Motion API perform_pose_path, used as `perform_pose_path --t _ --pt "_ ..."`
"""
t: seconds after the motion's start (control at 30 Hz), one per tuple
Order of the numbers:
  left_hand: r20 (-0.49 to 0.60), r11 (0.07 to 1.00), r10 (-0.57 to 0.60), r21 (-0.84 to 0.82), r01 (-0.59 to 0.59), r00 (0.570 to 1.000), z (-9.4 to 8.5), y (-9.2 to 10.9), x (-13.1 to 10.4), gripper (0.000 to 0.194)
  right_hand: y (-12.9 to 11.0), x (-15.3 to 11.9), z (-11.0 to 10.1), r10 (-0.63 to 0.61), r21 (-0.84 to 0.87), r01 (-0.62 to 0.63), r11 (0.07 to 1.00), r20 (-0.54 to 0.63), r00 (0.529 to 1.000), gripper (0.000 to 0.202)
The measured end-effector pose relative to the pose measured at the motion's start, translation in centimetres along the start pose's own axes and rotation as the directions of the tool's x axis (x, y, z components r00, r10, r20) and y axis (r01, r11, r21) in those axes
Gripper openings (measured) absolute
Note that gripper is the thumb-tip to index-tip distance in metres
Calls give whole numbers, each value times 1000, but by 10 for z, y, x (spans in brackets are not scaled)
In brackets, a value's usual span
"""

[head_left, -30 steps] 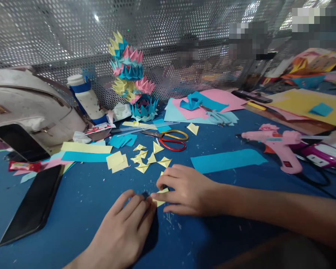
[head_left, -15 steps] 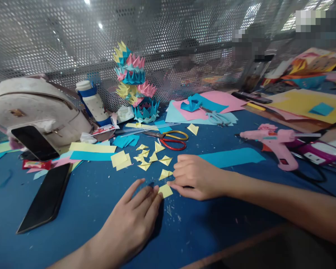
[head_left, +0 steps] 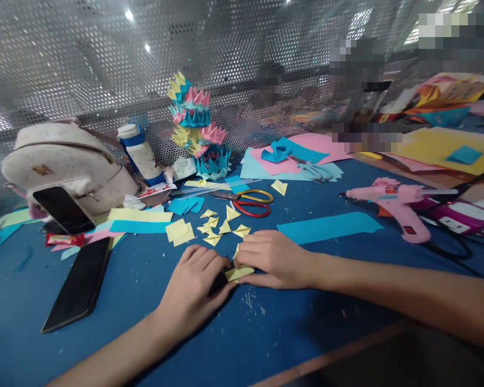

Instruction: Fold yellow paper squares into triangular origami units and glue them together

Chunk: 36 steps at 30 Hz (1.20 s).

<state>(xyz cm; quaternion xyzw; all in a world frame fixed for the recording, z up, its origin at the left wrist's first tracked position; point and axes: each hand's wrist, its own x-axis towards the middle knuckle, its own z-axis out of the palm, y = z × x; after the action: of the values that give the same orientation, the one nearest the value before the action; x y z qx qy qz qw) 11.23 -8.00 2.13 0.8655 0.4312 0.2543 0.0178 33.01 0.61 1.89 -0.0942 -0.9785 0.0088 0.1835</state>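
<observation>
Blue table [head_left: 242, 333] underneath | left hand [head_left: 196, 277] curled in, right hand [head_left: 276, 258] bunched opposite, whether they're pinching I can't tell | yellow paper [head_left: 239, 274] right between their fingertips, long axis running hand to hand, neither nearer!

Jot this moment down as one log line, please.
left hand: holds yellow paper | right hand: holds same paper | beyond: folded yellow pieces, scissors
</observation>
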Motion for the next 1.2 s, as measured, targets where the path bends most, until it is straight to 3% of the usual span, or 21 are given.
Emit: perform_pose_path --t 0.17,0.27,0.37,0.57,0.73,0.9,1.07,1.2 --pt "26 967 -181 -177 182 983 3 -4 6 9 -6 2 -3 135 256 -113 960 -68 988 27" --pt "53 923 -262 -278 267 963 2 -5 9 11 -10 3 -8 309 524 -256 812 -15 951 22" --pt "92 880 -309 -350 321 947 0 -6 11 17 -11 3 -12 371 623 -335 707 77 926 16" --pt "71 880 -323 -344 327 944 0 -4 9 7 -7 2 -7 255 353 -260 899 62 965 16" --pt "34 928 -223 -299 223 974 1 -3 1 7 2 -1 -8 80 319 -75 945 -3 997 12" --pt "33 952 14 -307 -3 999 1 -4 -14 21 8 -4 -14 -118 314 119 942 -24 993 21" --pt "24 954 263 -157 -256 965 -4 -1 -22 33 10 -5 -16 -208 278 204 939 -15 978 21" --pt "20 941 335 -65 -333 942 -6 0 -25 38 10 -7 -14 -221 236 222 946 -33 975 23"
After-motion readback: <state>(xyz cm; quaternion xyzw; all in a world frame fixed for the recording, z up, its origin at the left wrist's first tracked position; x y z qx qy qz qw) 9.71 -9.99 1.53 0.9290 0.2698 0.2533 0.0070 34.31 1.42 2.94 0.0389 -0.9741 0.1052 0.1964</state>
